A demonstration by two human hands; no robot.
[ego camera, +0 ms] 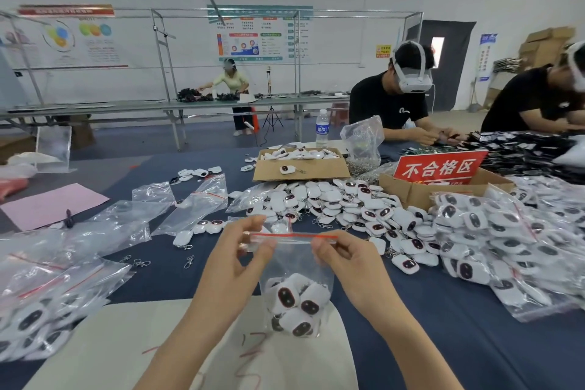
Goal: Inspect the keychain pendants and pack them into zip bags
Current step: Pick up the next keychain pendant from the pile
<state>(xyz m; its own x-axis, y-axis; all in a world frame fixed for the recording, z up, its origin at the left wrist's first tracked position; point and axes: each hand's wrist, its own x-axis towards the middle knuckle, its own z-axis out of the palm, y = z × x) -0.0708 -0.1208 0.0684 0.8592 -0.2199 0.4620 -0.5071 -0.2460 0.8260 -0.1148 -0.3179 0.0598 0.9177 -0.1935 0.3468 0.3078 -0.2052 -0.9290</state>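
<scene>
The left hand [250, 247] and right hand [335, 258] each pinch the red-striped top edge of a clear zip bag [294, 266], held upright above the counter [443, 310]. White keychain pendants [296, 304], about six, sit at its bottom. A loose pendant pile [357, 209] lies beyond, beside a cardboard box [300, 165].

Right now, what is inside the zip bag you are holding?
White keychain pendants with dark oval faces lie heaped at the bottom of the zip bag. Three faces show plainly; the ones behind are covered, so their number cannot be told.
</scene>
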